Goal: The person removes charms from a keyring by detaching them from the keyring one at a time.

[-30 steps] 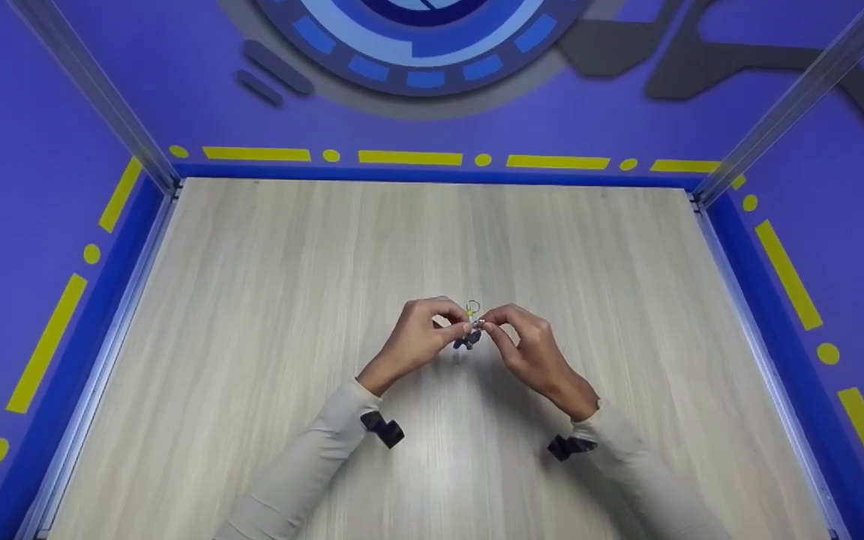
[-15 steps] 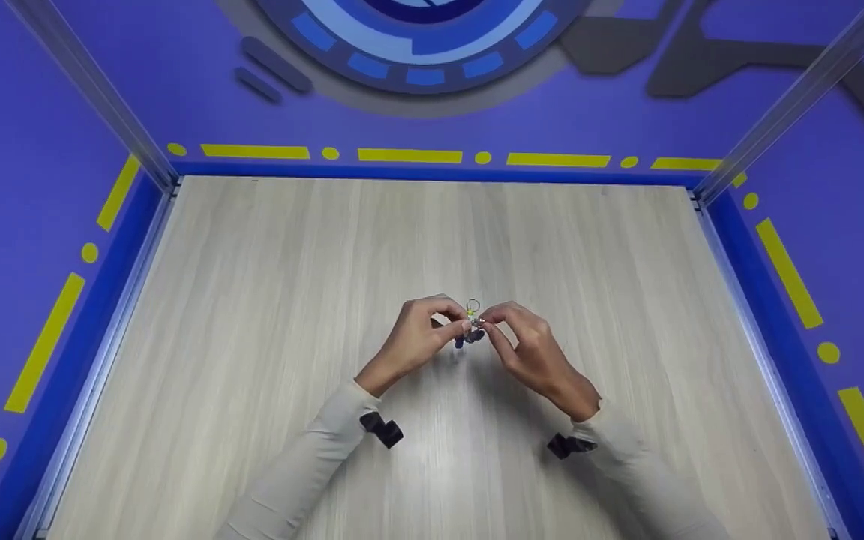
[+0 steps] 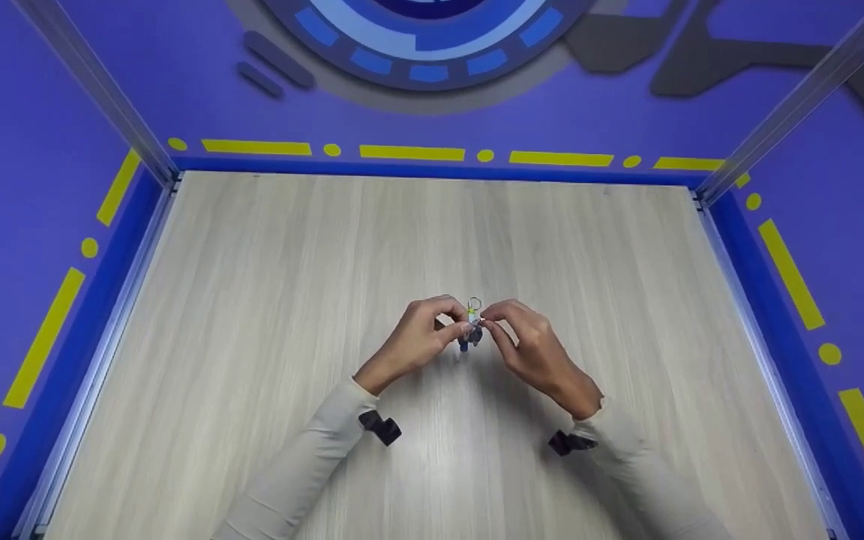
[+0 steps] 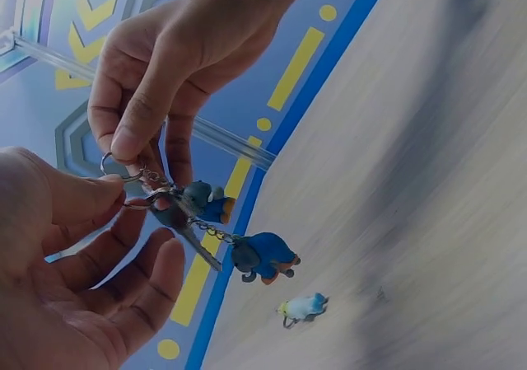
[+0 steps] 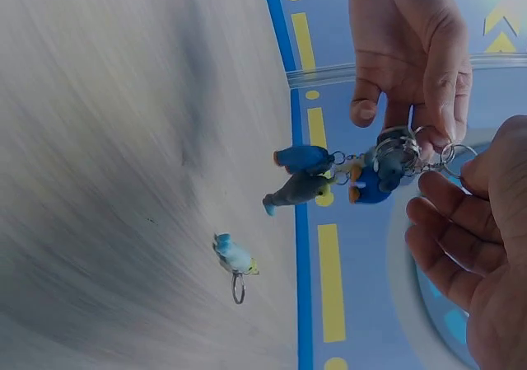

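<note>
My left hand [image 3: 424, 330] and right hand [image 3: 533, 345] meet above the table, holding a bunch of keychains between them. In the left wrist view, the left thumb and fingers pinch a metal ring, while the right hand [image 4: 189, 49] pinches another split ring [image 4: 119, 169]. From short chains dangle a blue animal figure [image 4: 263, 255], a smaller blue and grey figure [image 4: 206, 201] and a metal key [image 4: 202, 251]. A grey figure [image 5: 300, 189] with a light blue end hangs there too in the right wrist view. Whether the two rings are linked, I cannot tell.
A separate light blue figure keychain [image 5: 235, 255] with its own ring lies on the wood-grain table [image 3: 327, 247], beyond the hands. Blue panels [image 3: 432, 127] with yellow marks and metal posts [image 3: 799, 97] border the table's back and sides.
Both hands keep their pinch and nearly the same place. The hanging figures sway and turn slightly under the fingers. The head view has shifted a little.
</note>
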### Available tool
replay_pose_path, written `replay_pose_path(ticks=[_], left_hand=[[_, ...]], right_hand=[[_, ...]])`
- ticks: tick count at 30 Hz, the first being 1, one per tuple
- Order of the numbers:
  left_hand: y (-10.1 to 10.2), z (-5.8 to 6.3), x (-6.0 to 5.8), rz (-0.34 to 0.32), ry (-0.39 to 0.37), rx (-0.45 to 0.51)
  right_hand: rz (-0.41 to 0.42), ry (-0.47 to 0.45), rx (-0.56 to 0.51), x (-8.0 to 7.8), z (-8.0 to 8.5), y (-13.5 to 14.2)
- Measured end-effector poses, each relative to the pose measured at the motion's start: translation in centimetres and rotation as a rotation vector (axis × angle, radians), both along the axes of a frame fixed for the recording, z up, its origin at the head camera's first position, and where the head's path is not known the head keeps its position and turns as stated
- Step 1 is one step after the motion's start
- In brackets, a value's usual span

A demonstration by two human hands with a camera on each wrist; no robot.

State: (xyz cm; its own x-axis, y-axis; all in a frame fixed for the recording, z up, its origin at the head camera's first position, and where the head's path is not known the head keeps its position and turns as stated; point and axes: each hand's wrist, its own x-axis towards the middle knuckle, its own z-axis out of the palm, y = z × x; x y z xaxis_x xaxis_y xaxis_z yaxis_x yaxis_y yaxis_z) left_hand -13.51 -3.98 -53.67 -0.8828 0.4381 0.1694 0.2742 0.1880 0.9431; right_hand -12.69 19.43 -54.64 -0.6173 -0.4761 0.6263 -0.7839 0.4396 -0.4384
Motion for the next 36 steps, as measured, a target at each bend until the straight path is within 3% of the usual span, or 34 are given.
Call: replay_pose_path(ticks=[4, 11, 21, 24, 27, 36], left_hand=[[-0.2, 0.0, 0.1, -0.02, -0.01, 0.057], [-0.2, 0.1, 0.1, -0.027, -0.115, 0.174], [-0.1, 0.1, 0.1, -0.038, -0.168, 0.256], [0.0, 0.2, 0.0, -0.031, -0.162, 0.262], [0.1, 0.3, 0.1, -0.026, -0.158, 0.268], [0.1, 0.0, 0.2, 0.018, -0.151, 0.264]], right_hand=[[0.01, 0.018, 0.023, 0.0, -0.1, 0.1], [0.024, 0.029, -0.002, -0.2, -0.1, 0.2], [0.029, -0.152, -0.295, -0.1, -0.3, -0.5], [0.029, -0.142, -0.335, -0.1, -0.1, -0.8], [0.023, -0.081, -0.303, -0.2, 0.1, -0.7], [0.033, 0.122, -0.074, -0.5, 0.4, -0.2]])
